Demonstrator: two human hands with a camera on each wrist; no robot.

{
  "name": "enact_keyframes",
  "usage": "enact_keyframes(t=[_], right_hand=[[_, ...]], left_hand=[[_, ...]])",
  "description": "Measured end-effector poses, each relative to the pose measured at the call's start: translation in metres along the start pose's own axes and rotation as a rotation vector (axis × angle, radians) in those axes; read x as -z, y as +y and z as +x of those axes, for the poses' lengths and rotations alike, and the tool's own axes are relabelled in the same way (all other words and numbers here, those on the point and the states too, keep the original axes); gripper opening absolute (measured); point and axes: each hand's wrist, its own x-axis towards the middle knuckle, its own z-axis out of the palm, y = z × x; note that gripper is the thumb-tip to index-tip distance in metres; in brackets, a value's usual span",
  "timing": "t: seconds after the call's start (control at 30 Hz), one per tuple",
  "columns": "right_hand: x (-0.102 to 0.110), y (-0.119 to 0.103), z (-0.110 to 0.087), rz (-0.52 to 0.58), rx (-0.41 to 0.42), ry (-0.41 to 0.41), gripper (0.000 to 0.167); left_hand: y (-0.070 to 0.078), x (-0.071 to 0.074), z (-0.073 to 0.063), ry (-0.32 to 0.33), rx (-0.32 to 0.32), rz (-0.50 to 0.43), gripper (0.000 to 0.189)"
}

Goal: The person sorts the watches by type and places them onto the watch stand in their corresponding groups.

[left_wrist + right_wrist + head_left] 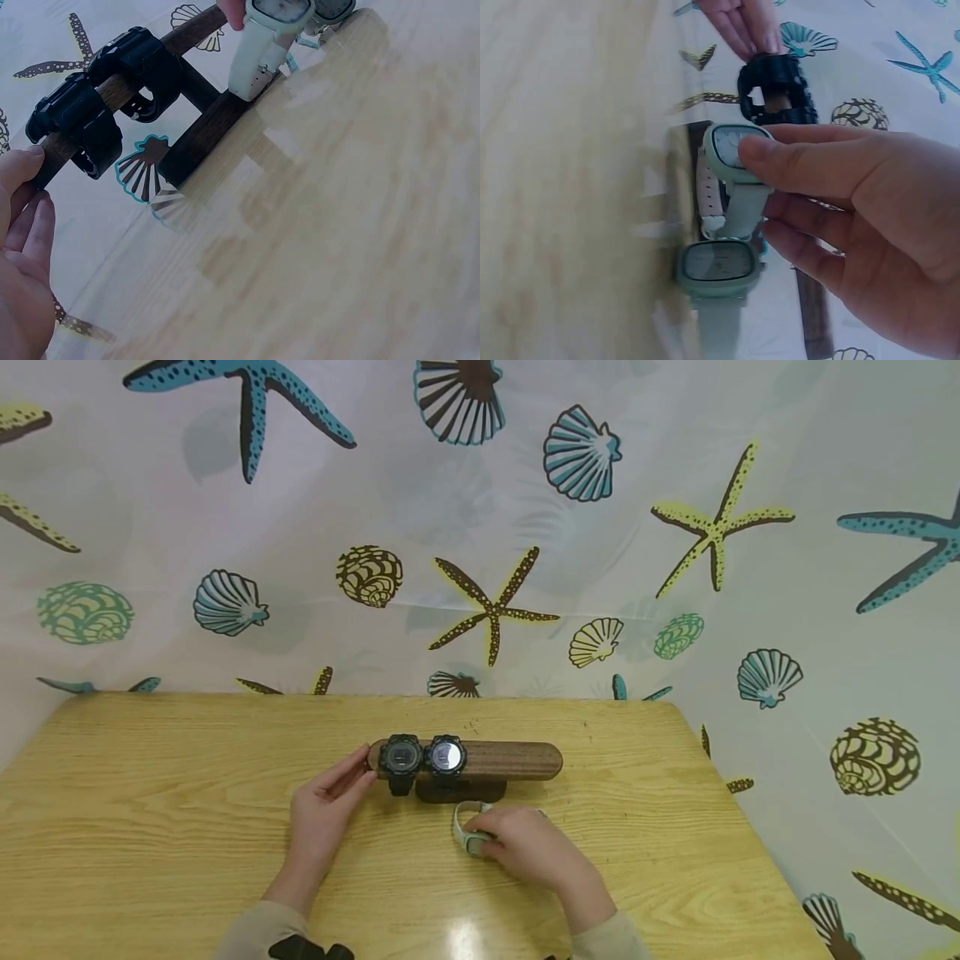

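Observation:
A dark wooden watch stand (517, 760) carries two black watches (401, 756) on the left part of its bar. My left hand (322, 814) grips the bar's left end between thumb and fingers, as the left wrist view shows. In front of the stand's base, my right hand (532, 847) pinches a pale green watch (739, 154) by its case, thumb over the dial. Its strap (746, 210) hangs in a loop. A second pale green watch (718, 262) lies close beside it, mostly hidden behind the right hand in the head view.
The stand's base (461, 791) rests on a wooden table (187, 793). Behind and to the right hangs a white cloth (315, 518) printed with shells and starfish. The table's right edge slants along that cloth.

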Motion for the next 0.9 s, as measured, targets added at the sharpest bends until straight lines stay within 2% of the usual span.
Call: enact_keyframes(t=[0.17, 0.3, 0.37, 0.53, 0.77, 0.9], right_hand=[[0.018, -0.002, -0.003, 0.196, -0.021, -0.035, 0.029], [0.036, -0.002, -0.007, 0.364, -0.037, 0.002, 0.031], [0.044, -0.001, -0.009, 0.405, -0.024, 0.055, 0.033], [0.059, 0.005, -0.011, 0.397, -0.045, 0.219, 0.035], [0.066, 0.019, -0.014, 0.393, -0.295, 0.517, 0.033], [0.066, 0.027, -0.016, 0.398, -0.405, 0.62, 0.032]], left_hand=[[0.0, 0.0, 0.0, 0.012, 0.006, -0.022, 0.041], [-0.001, 0.0, 0.0, 0.008, 0.001, -0.03, 0.041], [-0.001, 0.001, 0.0, 0.006, 0.002, -0.029, 0.042], [0.0, 0.001, 0.0, 0.012, 0.009, -0.018, 0.042], [0.003, 0.0, -0.001, 0.019, 0.02, -0.011, 0.041], [0.004, 0.0, -0.001, 0.021, 0.026, -0.005, 0.041]])
